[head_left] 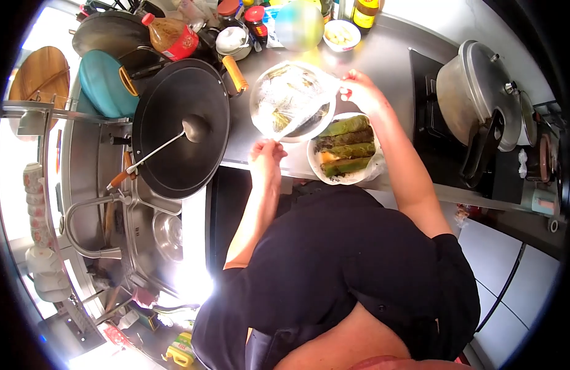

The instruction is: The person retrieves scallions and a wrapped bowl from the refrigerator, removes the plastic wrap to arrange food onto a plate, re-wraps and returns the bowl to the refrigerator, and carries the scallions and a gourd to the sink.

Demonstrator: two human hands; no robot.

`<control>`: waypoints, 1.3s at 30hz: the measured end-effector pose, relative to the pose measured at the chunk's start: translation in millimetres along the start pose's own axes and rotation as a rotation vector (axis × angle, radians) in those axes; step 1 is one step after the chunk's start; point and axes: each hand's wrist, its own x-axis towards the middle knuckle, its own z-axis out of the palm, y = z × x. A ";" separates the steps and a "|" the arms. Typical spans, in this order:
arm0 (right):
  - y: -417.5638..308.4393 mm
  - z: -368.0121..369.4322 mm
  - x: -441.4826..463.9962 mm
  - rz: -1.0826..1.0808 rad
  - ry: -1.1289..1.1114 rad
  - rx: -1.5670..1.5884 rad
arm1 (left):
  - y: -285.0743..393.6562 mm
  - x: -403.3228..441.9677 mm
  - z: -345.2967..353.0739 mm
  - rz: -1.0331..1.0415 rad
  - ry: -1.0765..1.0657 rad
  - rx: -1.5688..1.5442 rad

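Observation:
A white bowl (254, 114) stands on the steel counter with clear plastic wrap (291, 92) across its top. Greenish food shows faintly through the film. My left hand (267, 155) pinches the wrap's near edge, below the bowl. On the far right side my right hand (362, 91) pinches another edge, so the wrap is stretched between both hands. Beside it, nearer my body, a second white bowl (314, 161) holds several long green-brown pieces of cooked vegetable (346, 139). Some clear plastic hangs at that bowl's right rim.
A black wok (168, 105) with a ladle (195, 128) in it stands left, over the sink edge. A small bowl of pale pieces (341, 36), a red-capped bottle (174, 38) and jars line the back. A pressure cooker (476, 92) sits on the stove at right.

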 end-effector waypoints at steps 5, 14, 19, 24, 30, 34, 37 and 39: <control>-38.8 34.5 -6.1 -0.141 0.023 -0.022 | 42.8 1.2 21.1 0.104 -0.041 0.010; -47.3 52.4 51.4 -0.294 -0.145 -0.058 | 46.9 50.0 58.2 0.420 -0.171 0.069; -24.5 45.7 26.5 -0.550 0.039 -0.605 | 54.2 30.0 54.8 0.556 -0.215 0.431; 3.5 90.3 -30.0 -0.728 -0.077 -1.075 | 26.4 -1.1 8.9 0.606 -0.074 0.600; 25.3 128.4 -21.9 -0.951 -0.149 -1.289 | -6.5 -17.3 -31.8 0.439 -0.094 0.586; 32.6 144.6 -18.5 -0.823 -0.164 -1.394 | -11.2 -16.7 -35.8 0.326 -0.076 0.553; 35.7 153.9 -18.3 -0.702 -0.158 -1.461 | -11.9 -14.1 -35.7 0.279 -0.074 0.512; 40.4 153.2 -20.2 -0.748 -0.108 -1.403 | -11.9 -11.9 -36.4 0.261 -0.071 0.496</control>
